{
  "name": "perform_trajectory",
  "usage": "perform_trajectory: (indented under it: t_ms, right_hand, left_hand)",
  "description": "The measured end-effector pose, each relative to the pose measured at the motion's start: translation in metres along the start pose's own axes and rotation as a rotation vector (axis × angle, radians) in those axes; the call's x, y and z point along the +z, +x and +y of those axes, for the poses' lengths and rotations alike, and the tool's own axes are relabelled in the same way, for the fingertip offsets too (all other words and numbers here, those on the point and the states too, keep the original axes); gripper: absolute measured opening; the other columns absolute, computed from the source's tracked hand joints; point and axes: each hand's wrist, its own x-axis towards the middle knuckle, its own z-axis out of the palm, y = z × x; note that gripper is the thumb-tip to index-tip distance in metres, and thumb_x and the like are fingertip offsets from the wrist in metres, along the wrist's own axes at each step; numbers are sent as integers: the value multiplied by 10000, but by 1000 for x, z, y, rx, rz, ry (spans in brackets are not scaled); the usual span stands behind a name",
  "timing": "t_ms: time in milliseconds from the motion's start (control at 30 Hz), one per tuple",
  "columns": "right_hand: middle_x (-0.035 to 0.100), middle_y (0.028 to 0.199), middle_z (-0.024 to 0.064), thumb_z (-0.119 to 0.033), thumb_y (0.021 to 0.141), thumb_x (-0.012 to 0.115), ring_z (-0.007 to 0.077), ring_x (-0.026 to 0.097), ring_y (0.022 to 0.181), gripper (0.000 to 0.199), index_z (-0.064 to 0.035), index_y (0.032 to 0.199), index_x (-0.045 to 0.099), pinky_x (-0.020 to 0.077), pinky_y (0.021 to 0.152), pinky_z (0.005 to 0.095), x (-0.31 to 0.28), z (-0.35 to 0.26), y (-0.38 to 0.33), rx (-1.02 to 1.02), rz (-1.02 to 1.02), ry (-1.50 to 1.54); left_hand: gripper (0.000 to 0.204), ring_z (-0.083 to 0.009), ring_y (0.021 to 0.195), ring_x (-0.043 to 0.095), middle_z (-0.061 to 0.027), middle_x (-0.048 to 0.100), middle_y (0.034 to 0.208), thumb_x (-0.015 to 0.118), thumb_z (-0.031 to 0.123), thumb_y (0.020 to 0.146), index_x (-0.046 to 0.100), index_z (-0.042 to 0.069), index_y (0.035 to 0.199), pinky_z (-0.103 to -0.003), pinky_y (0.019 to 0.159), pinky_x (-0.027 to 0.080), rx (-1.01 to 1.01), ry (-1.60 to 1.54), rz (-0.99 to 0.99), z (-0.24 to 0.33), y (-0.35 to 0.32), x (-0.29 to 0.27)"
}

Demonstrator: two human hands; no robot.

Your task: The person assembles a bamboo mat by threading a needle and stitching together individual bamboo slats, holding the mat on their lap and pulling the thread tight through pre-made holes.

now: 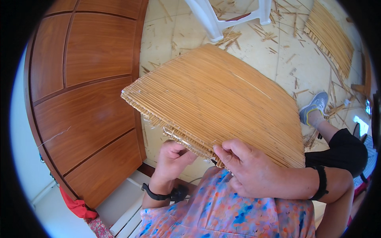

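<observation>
A large mat of tan plant stalks (pixel 210 99), laid side by side and bound together, slopes across my lap. Its near left edge is thick and layered, with cut stalk ends and whitish strands showing. My left hand (pixel 172 160) is closed at the underside of this edge, its fingertips partly hidden by the mat. Farther right along the same edge, my right hand (pixel 248 164) pinches with thumb and curled fingers, the thumb tip on the upper face. Whether a thread or small tool is also between those fingers, I cannot tell.
Brown wooden panelled furniture (pixel 91 87) stands close on the left. White plastic stool legs (pixel 212 27) rise beyond the mat. Broken stalks (pixel 270 35) litter the tiled floor. Another stalk mat (pixel 329 35) lies far right, near a person's grey shoe (pixel 313 107).
</observation>
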Motion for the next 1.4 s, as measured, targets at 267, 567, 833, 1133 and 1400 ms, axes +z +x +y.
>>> perform_trajectory:
  t_ms: [267,567,833,1133,1400]
  right_hand:
    - [466,1089,190,-70,684,628,310,555,963,616,169,1231,476,504,827,357,-5,0,-1,121,-30,175]
    - [457,1042,203,-58,663,635,322,527,911,610,175,1204,476,494,806,361,-1,3,-5,83,34,227]
    - [465,1035,213,-29,696,607,335,534,914,583,178,1220,460,491,803,370,-1,1,-8,81,41,158]
    - [479,1132,206,21,722,582,366,555,1037,576,111,1282,482,499,879,394,-21,-3,-18,202,-3,83]
    - [529,1128,175,48,666,612,349,565,1027,600,21,1264,561,499,875,389,-42,-11,-44,221,5,-120]
  left_hand:
    - [96,-131,572,611,-88,665,747,652,-14,878,669,-59,961,-237,485,490,-179,-12,91,12,-8,6]
    - [114,-114,612,614,-50,653,752,562,-32,905,653,-22,972,-240,570,501,-243,-120,122,21,-1,24]
    - [167,-200,655,678,-137,702,909,623,54,905,642,-43,1040,-285,557,572,-262,-396,194,18,1,40]
    - [363,-223,979,652,-138,624,1144,752,-28,707,660,34,1053,-309,737,539,260,990,582,75,-11,15]
    - [551,-290,1187,531,-99,603,1176,768,74,638,630,99,1171,-479,1021,418,789,1513,-33,89,42,19]
